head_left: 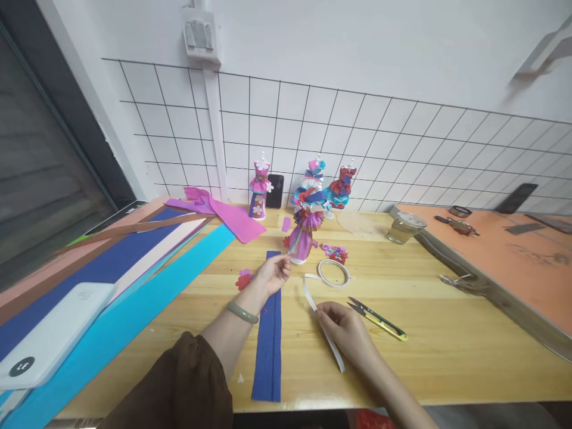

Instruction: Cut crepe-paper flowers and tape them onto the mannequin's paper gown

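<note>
My left hand [273, 275] is closed, fingers curled, beside the white base of the front dress form [300, 241], which wears pink and purple crepe paper. Whether the fingertips touch that base or pinch something small, I cannot tell. My right hand [339, 325] pinches a strip of white tape [309, 292] between thumb and fingers. The strip runs up to the tape roll [333, 273], and its other end hangs below my hand. Under my left wrist lies a long blue crepe paper strip [269, 351]. Yellow-handled thread snips [379, 320] rest right of my right hand.
More dressed forms [259, 190] stand at the back beside a phone [275, 192]. Coloured crepe sheets [179, 271] and a white power bank [58, 333] cover the left. Paper flowers [244, 280], a glass cup [406, 228] and an orange-topped surface [500, 256] are around.
</note>
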Demonstrator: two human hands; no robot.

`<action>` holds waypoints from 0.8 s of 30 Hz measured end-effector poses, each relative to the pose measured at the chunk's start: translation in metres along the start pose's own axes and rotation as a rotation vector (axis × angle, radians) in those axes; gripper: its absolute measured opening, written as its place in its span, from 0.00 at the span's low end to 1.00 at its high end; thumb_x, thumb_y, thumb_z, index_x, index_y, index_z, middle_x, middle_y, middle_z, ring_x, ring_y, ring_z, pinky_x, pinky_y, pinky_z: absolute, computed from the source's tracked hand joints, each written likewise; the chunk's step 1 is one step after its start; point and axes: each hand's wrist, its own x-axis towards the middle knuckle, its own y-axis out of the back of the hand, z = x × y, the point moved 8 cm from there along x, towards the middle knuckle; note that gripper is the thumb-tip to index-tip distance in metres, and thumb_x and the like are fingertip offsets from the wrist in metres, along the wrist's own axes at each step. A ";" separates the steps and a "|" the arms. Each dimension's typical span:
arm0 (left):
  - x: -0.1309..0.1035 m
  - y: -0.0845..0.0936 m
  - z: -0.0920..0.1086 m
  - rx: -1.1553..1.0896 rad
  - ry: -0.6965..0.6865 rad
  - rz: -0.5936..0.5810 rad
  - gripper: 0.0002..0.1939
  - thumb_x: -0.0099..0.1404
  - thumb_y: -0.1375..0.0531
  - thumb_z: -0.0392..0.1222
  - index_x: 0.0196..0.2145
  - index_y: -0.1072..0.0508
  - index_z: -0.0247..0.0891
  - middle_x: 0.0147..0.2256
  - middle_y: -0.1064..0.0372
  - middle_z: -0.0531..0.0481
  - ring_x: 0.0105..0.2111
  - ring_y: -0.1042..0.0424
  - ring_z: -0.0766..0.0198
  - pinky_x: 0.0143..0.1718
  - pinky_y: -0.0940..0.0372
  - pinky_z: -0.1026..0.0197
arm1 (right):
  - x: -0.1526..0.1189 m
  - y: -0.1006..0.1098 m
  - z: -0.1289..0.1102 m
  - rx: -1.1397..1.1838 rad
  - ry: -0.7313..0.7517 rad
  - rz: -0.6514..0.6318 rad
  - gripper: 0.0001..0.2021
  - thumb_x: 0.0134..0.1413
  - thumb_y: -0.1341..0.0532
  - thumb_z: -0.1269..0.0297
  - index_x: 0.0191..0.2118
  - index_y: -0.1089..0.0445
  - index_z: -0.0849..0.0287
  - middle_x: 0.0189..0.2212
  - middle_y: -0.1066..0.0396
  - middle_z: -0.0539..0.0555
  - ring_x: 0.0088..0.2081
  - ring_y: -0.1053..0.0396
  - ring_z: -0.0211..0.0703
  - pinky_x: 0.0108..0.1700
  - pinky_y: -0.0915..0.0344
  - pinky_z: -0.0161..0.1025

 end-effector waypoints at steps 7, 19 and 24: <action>-0.005 0.002 -0.004 0.199 0.039 0.029 0.04 0.59 0.46 0.33 0.31 0.32 0.29 0.16 0.39 0.55 0.14 0.39 0.77 0.13 0.47 0.76 | -0.010 0.009 0.018 0.262 -0.040 0.090 0.15 0.47 0.43 0.53 0.29 0.32 0.62 0.22 0.31 0.51 0.24 0.36 0.40 0.26 0.42 0.34; -0.031 -0.019 -0.047 0.965 0.271 -0.254 0.15 0.52 0.38 0.49 0.25 0.30 0.32 0.14 0.35 0.52 0.11 0.38 0.72 0.12 0.47 0.71 | -0.014 0.012 0.013 0.300 0.003 0.178 0.18 0.46 0.43 0.48 0.25 0.33 0.61 0.20 0.33 0.51 0.23 0.37 0.40 0.25 0.41 0.33; -0.032 -0.017 -0.054 1.044 0.332 -0.299 0.16 0.50 0.37 0.50 0.27 0.29 0.32 0.16 0.34 0.52 0.12 0.37 0.72 0.13 0.44 0.70 | -0.017 0.007 0.011 0.206 0.047 0.148 0.18 0.49 0.45 0.50 0.27 0.32 0.61 0.21 0.33 0.52 0.25 0.36 0.41 0.26 0.40 0.34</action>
